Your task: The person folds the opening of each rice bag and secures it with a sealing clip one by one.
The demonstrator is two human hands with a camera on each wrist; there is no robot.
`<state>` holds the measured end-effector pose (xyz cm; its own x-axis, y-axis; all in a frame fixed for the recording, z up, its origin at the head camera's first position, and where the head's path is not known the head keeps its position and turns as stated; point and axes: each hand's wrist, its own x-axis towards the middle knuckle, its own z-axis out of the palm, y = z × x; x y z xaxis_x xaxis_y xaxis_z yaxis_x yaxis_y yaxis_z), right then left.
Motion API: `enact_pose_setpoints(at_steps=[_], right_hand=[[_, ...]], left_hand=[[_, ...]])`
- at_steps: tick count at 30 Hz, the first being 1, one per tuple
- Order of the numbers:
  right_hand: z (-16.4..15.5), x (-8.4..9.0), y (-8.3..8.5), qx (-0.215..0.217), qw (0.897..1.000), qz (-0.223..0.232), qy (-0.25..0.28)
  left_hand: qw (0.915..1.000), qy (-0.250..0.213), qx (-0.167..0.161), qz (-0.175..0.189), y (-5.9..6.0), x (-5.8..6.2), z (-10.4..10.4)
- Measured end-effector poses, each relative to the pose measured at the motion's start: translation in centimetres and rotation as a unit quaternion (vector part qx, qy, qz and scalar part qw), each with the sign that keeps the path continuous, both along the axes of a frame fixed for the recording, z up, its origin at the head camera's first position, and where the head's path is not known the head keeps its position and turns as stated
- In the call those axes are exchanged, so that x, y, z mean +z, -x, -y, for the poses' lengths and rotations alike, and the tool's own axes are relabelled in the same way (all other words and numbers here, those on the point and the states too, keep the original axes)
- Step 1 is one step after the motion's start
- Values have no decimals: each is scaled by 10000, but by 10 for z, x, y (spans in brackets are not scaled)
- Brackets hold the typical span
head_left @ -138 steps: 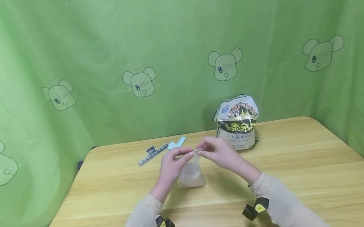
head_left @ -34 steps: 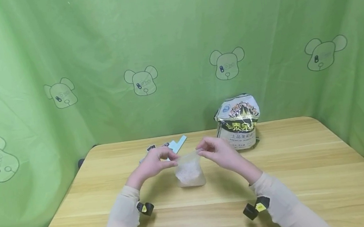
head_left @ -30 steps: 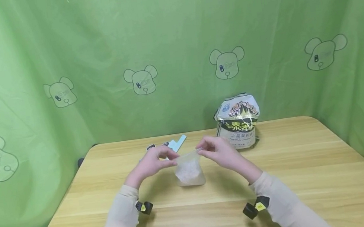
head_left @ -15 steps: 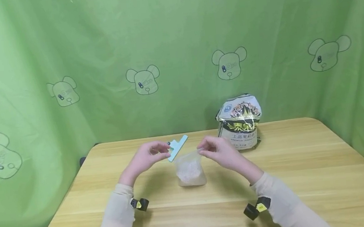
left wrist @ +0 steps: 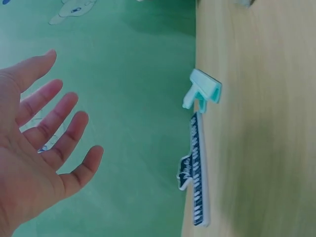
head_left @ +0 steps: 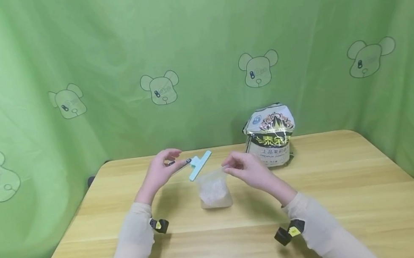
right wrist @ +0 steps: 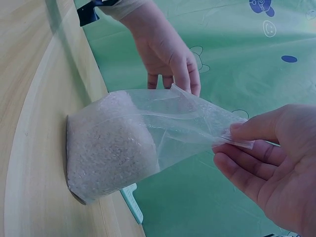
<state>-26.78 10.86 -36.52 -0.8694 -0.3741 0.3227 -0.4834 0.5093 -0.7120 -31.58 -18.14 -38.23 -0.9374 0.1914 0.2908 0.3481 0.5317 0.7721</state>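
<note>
Your right hand (head_left: pixel 248 172) pinches the top corner of a clear bag of rice (head_left: pixel 214 190), which stands upright on the wooden surface (head_left: pixel 336 191) between your hands. Your left hand (head_left: pixel 160 173) hovers with fingers (left wrist: pixel 54 123) spread and relaxed, holding nothing, just beside a black ruler-like sealing strip (left wrist: pixel 196 173) and a light blue clip (left wrist: pixel 203 90) near the far edge. Keep the bag's mouth pulled taut and level so no rice spills. A printed rice sack (head_left: pixel 270 136) stands behind.

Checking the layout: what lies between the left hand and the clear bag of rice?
In the head view, the light blue clip lies between the left hand and the clear bag of rice.
</note>
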Motion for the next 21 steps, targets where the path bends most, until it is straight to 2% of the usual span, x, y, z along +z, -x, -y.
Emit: enact_pose_setpoints(at_steps=[7,15,21], right_hand=[[-1,-1,2,-5,10000,-32,29],[-2,-1,1,15,10000,-48,49],[-1,-1,2,60,9999,-20,88]], left_hand=[[9997,35,223,94,19,-11,-5],[9993,251,276,58,40,-22,-21],[9990,281,280,205,49,-26,-35]])
